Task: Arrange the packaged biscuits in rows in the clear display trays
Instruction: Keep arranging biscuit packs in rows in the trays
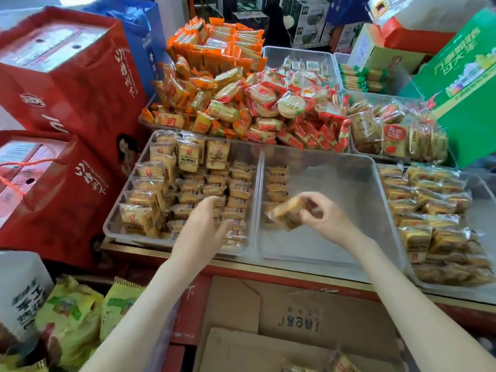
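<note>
The right hand (326,214) pinches a packaged biscuit (285,214) between thumb and curled fingers, holding it tilted above the near left part of the middle tray (335,170). The packet is blurred, so its label cannot be read. That clear tray is mostly bare, with only a short column of packets (276,183) along its left wall. The left hand (206,224) grips nothing: its fingers reach loosely extended over the near right corner of the left tray (112,224). It may be brushing the packets there, though the view does not settle it. The left tray is filled with rows of tan biscuit packets (188,157), some standing upright at the far end. A third tray (480,189) on the right holds more rows. All three sit side by side on the tabletop (295,268). Behind them lie heaps of orange packets (214,63) and red packets (295,108). Red gift bags (67,84) stand at the left, a green box (461,84) at the right and a cardboard box (268,318) below the tabletop's edge.
</note>
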The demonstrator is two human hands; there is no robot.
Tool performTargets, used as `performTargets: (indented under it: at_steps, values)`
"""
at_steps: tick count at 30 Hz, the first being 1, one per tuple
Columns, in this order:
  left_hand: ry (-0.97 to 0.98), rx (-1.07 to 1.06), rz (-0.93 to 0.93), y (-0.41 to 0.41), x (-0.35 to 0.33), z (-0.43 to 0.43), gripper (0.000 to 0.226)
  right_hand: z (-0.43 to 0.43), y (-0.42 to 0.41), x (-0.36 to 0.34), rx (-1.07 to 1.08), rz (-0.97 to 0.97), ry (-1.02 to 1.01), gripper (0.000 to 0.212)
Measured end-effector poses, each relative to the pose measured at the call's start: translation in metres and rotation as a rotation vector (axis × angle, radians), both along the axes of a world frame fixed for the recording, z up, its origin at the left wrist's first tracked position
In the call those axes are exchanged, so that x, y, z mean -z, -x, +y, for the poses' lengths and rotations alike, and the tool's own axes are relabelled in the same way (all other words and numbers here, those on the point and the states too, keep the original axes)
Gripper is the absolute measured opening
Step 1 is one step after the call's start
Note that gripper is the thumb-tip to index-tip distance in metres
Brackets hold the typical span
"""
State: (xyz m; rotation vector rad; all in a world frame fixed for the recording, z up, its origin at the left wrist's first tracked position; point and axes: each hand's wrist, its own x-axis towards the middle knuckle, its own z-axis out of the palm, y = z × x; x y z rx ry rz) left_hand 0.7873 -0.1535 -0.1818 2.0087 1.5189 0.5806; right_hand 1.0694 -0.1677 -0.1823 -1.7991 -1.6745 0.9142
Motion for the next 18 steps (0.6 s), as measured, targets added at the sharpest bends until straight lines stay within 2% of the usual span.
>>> performTargets:
  at_steps: [2, 4, 6, 9, 10, 12, 14, 16, 18]
  values:
    - [-0.072, -0.002, 0.14, 0.023, 0.014, 0.015, 0.054, 0.018, -0.003, 0.026, -0.125, -0.215, 0.143, 0.027]
    - [-0.138, -0.003, 0.266, 0.045, 0.026, 0.029, 0.05, 0.032, 0.008, 0.049, -0.184, -0.281, 0.217, 0.032]
    - [-0.198, -0.005, 0.361, 0.065, 0.034, 0.04, 0.048, 0.042, 0.023, 0.065, -0.187, -0.351, 0.196, 0.031]
    - [-0.287, 0.005, 0.453, 0.09, 0.039, 0.054, 0.053, 0.049, 0.037, 0.066, -0.166, -0.671, 0.091, 0.041]
    - [-0.297, 0.008, 0.457, 0.097, 0.039, 0.057, 0.057, 0.051, 0.041, 0.061, -0.15, -0.711, 0.032, 0.046]
    - [-0.293, 0.003, 0.445, 0.104, 0.041, 0.064, 0.063, 0.061, 0.057, 0.043, -0.122, -0.647, -0.133, 0.053]
    - [-0.263, 0.0, 0.447, 0.107, 0.045, 0.069, 0.07, 0.08, 0.079, 0.025, -0.214, -0.64, -0.202, 0.07]
    - [-0.229, 0.0, 0.464, 0.108, 0.048, 0.072, 0.073, 0.103, 0.099, 0.014, -0.379, -0.795, -0.122, 0.088]
    - [-0.22, 0.005, 0.494, 0.107, 0.052, 0.074, 0.071, 0.127, 0.114, 0.002, -0.381, -0.862, -0.051, 0.078]
